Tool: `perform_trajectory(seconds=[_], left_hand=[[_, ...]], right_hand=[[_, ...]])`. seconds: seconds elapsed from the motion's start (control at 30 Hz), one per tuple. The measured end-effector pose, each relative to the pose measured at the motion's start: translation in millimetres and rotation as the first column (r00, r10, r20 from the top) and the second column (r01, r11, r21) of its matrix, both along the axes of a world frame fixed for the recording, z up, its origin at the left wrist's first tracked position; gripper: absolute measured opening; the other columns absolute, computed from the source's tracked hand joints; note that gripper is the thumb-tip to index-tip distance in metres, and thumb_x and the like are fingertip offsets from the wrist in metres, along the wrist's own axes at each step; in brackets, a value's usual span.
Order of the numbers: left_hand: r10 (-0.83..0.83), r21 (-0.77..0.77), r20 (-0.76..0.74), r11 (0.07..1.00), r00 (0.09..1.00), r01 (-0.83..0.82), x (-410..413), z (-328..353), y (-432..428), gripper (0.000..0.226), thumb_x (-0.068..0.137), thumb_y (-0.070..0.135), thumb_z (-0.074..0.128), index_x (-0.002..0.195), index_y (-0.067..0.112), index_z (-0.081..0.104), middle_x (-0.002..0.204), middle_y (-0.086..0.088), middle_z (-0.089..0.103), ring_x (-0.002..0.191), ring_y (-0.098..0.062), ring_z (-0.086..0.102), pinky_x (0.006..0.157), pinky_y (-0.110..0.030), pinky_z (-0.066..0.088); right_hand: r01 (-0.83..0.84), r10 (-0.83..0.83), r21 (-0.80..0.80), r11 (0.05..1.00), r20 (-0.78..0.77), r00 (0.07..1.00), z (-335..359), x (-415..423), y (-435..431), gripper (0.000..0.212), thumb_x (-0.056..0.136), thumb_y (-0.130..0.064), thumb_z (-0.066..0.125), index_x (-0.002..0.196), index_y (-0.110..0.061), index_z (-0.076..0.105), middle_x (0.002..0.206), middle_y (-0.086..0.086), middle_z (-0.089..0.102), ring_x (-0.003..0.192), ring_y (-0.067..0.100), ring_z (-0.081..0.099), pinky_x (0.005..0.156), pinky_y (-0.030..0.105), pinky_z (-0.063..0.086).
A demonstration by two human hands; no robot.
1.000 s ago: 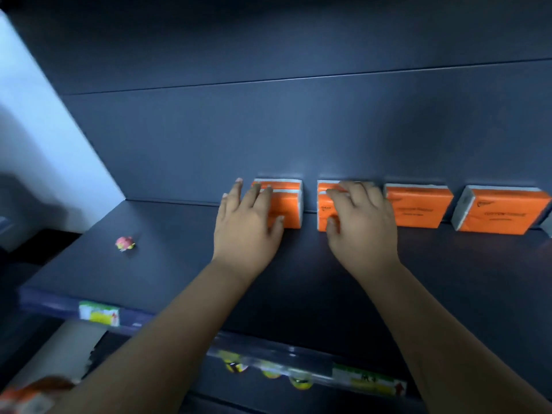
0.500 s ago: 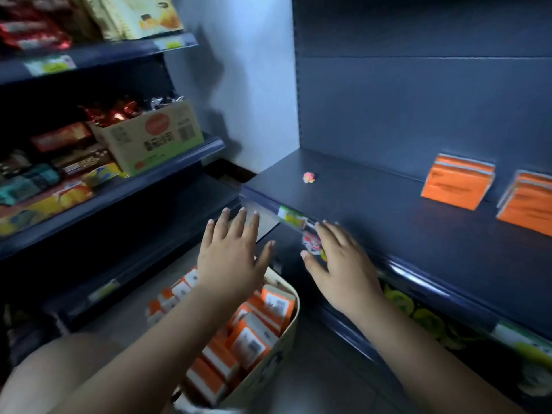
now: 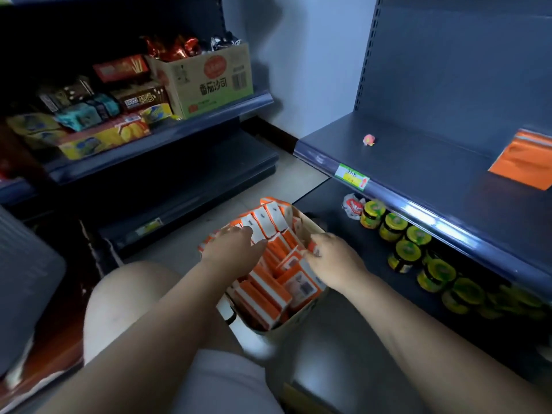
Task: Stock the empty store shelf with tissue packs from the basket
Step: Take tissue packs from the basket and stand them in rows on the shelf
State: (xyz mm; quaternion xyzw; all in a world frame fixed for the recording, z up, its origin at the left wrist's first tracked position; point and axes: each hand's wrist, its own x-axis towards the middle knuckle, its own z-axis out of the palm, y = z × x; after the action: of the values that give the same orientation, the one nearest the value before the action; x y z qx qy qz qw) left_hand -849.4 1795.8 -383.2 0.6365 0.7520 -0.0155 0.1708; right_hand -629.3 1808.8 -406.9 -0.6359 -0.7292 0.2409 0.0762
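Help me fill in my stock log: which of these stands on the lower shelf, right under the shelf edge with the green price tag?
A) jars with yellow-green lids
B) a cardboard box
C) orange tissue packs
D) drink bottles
A: a row of jars with yellow-green lids stands on the lower shelf, just beneath the green price tag.

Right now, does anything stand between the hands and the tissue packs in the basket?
Nothing visible does. The left hand and right hand are directly over the tissue packs in the open basket.
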Motion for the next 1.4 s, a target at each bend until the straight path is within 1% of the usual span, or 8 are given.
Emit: perform_trajectory(seconds=[0.3, 0.5, 0.67, 0.83, 1.0, 1.13, 1.3, 1.4], left_hand=[[-0.116, -0.295, -0.118, 0.953, 0.986, 0.076, 21, -19, 28, 0.038, 0.095, 0.051, 0.055, 0.120, 0.024, 0.066, 0.101, 0.000, 0.066, 0.092, -0.021, 0.065, 0.087, -0.040, 0.058], [-0.387, -0.498, -0.191, 0.830, 0.902, 0.250, 47, -36, 21, 0.041, 0.095, 0.034, 0.069, 0.134, 0.022, 0.064, 0.119, -0.004, 0.069, 0.108, -0.026, 0.068, 0.092, -0.039, 0.056], [-0.383, -0.541, -0.223, 0.814, 0.897, 0.213, 53, -51, 20, 0.043, 0.095, 0.044, 0.071, 0.130, 0.019, 0.065, 0.116, -0.004, 0.074, 0.105, -0.029, 0.073, 0.093, -0.042, 0.060], [-0.361, -0.428, -0.255, 0.874, 0.897, 0.230, 52, -39, 46, 0.032, 0.096, 0.040, 0.067, 0.119, 0.018, 0.068, 0.080, 0.004, 0.057, 0.082, -0.018, 0.062, 0.082, -0.035, 0.056], [-0.219, -0.424, -0.010, 0.885, 0.976, 0.194, 43, 4, 64, 0.040, 0.097, 0.039, 0.068, 0.131, 0.018, 0.066, 0.121, 0.000, 0.069, 0.101, -0.016, 0.065, 0.076, -0.024, 0.051], [-0.061, -0.220, 0.283, 0.967, 0.957, 0.126, 41, 37, 63, 0.005, 0.096, 0.029, 0.070, 0.099, 0.027, 0.073, 0.101, -0.006, 0.071, 0.084, -0.017, 0.064, 0.067, -0.028, 0.053], [0.212, -0.131, 0.659, 0.977, 0.721, -0.168, 75, 57, 45, 0.010, 0.102, 0.020, 0.063, 0.108, 0.025, 0.070, 0.094, -0.016, 0.078, 0.076, -0.035, 0.078, 0.055, -0.036, 0.062], [0.194, -0.037, 0.807, 0.959, 0.558, -0.280, 104, 64, 37, 0.014, 0.100, 0.017, 0.068, 0.112, 0.017, 0.073, 0.096, -0.021, 0.077, 0.080, -0.041, 0.077, 0.068, -0.045, 0.064]], right_hand=[[-0.056, 0.084, -0.245, 0.968, 0.108, 0.991, -48, 7, -3, 0.043, 0.086, -0.052, 0.070, 0.116, -0.024, 0.060, 0.120, 0.006, 0.065, 0.110, 0.033, 0.065, 0.090, 0.040, 0.055], [-0.069, 0.074, -0.209, 0.975, 0.012, 0.997, -58, 13, 1, 0.033, 0.086, -0.041, 0.077, 0.112, -0.026, 0.062, 0.115, 0.003, 0.069, 0.109, 0.030, 0.066, 0.081, 0.033, 0.049], [-0.020, -0.032, -0.238, 0.971, -0.213, 0.977, -57, 26, 16, 0.031, 0.080, -0.044, 0.080, 0.094, -0.028, 0.057, 0.093, -0.011, 0.065, 0.090, 0.015, 0.064, 0.080, 0.034, 0.054], [0.121, -0.225, -0.252, 0.960, -0.439, 0.870, -36, 44, 35, 0.029, 0.080, -0.035, 0.085, 0.096, -0.024, 0.064, 0.096, -0.003, 0.070, 0.090, 0.019, 0.070, 0.080, 0.041, 0.060], [0.229, -0.382, -0.323, 0.918, -0.572, 0.726, -2, 66, 43, 0.023, 0.090, -0.032, 0.078, 0.103, -0.020, 0.064, 0.090, 0.006, 0.075, 0.071, 0.019, 0.076, 0.070, 0.040, 0.065], [0.271, -0.484, -0.403, 0.874, -0.686, 0.543, 47, 90, 44, 0.027, 0.098, -0.026, 0.070, 0.117, -0.011, 0.058, 0.092, 0.013, 0.073, 0.071, 0.031, 0.075, 0.059, 0.035, 0.061], [0.265, -0.527, -0.460, 0.847, -0.791, 0.311, 87, 139, 35, 0.022, 0.099, -0.024, 0.070, 0.116, -0.014, 0.061, 0.099, 0.017, 0.078, 0.076, 0.036, 0.078, 0.065, 0.038, 0.063], [0.250, -0.531, -0.480, 0.841, -0.821, 0.209, 95, 155, 27, 0.018, 0.099, -0.023, 0.069, 0.114, -0.015, 0.063, 0.094, 0.018, 0.079, 0.077, 0.036, 0.078, 0.061, 0.035, 0.062]])
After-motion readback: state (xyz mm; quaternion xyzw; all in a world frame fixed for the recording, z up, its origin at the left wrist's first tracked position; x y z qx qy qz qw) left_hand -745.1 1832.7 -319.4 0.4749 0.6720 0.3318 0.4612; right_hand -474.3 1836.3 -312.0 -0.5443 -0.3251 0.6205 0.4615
